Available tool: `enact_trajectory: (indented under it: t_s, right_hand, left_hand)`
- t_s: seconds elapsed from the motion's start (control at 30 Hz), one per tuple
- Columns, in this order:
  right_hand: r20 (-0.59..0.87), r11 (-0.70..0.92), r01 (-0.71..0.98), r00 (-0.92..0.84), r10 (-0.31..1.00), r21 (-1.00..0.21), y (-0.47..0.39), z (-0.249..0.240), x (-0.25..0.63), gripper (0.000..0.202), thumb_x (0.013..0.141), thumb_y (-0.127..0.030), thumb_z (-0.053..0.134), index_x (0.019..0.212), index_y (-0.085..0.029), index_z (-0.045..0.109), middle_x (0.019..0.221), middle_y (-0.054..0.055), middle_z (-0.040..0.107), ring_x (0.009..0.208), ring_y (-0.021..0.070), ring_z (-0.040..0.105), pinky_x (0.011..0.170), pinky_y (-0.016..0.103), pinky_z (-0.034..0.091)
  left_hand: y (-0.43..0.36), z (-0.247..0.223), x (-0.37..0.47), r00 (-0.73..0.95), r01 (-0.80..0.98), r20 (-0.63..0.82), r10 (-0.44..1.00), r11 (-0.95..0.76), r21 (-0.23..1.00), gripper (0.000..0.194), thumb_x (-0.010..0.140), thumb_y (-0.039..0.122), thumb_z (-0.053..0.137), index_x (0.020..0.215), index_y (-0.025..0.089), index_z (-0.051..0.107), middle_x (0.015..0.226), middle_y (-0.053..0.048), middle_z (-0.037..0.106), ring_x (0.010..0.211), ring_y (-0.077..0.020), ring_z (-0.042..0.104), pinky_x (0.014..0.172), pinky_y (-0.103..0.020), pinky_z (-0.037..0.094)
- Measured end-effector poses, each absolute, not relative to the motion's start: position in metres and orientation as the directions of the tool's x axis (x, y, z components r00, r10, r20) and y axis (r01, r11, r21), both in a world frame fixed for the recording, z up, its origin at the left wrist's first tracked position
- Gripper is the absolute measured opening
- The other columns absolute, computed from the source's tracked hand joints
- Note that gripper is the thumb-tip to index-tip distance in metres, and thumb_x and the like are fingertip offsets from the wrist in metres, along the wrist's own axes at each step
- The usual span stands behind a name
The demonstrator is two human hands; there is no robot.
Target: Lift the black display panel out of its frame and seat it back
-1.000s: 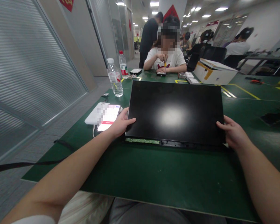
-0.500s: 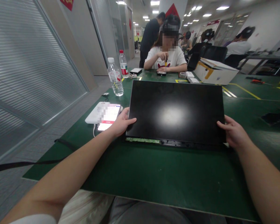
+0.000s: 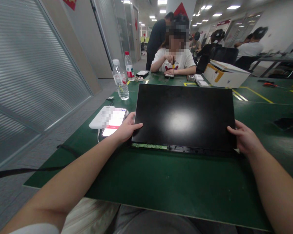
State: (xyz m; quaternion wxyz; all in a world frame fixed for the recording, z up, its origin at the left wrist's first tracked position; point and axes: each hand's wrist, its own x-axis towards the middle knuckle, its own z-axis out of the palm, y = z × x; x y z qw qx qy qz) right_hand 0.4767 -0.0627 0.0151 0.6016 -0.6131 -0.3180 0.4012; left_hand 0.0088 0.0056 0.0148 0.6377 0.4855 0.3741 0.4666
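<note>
1. One black display panel (image 3: 184, 117) lies on the green table (image 3: 161, 188), straight in front of the person.
2. The left hand (image 3: 125, 129) grips its left edge, thumb on top.
3. The right hand (image 3: 244, 139) grips its right edge.
4. Two water bottles (image 3: 120, 81) stand beyond one lit phone (image 3: 113, 122).
5. One open cardboard box (image 3: 224, 76) sits behind.

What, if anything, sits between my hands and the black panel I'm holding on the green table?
Nothing visible does. The left hand grips the black panel at its left edge, the right hand at its right edge. The phone lies just outside the left hand.
</note>
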Motion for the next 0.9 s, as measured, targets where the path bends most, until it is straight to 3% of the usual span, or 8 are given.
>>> enact_trajectory:
  t_s: [0.17,0.33,0.9]
  right_hand:
    - [-0.078,-0.045,-0.082,0.463,0.883,-0.996,-0.0617,0.0118,0.4794,0.045,0.057,-0.021,0.083,0.100,-0.033,0.081,0.099,0.002,0.083,0.092,0.0269,0.079,0.078,0.037,0.068]
    - [-0.074,-0.038,-0.088,0.460,0.885,-0.995,-0.0618,0.0126,0.4785,0.045,0.056,-0.020,0.083,0.099,-0.032,0.081,0.100,0.002,0.083,0.098,0.0278,0.079,0.084,0.039,0.067]
    - [-0.022,0.023,-0.089,0.471,0.882,-0.996,-0.0646,0.0150,0.4727,0.050,0.050,-0.023,0.091,0.099,-0.033,0.081,0.105,0.001,0.083,0.114,0.0294,0.075,0.098,0.042,0.064]
  left_hand:
    - [0.0059,0.0149,0.0094,0.287,-0.253,-0.001,0.958,0.077,0.964,0.062,0.071,0.011,0.084,0.124,0.021,0.053,0.105,-0.004,0.078,0.107,-0.0301,0.075,0.106,-0.053,0.053]
    - [0.0051,0.0160,0.0090,0.308,-0.245,0.008,0.951,0.071,0.967,0.063,0.072,0.012,0.084,0.126,0.021,0.053,0.111,-0.006,0.078,0.113,-0.0315,0.074,0.108,-0.054,0.051]
    - [0.0058,0.0129,0.0098,0.323,-0.245,0.068,0.944,0.014,0.969,0.066,0.076,0.019,0.085,0.132,0.023,0.050,0.115,-0.006,0.078,0.112,-0.0300,0.074,0.106,-0.052,0.054]
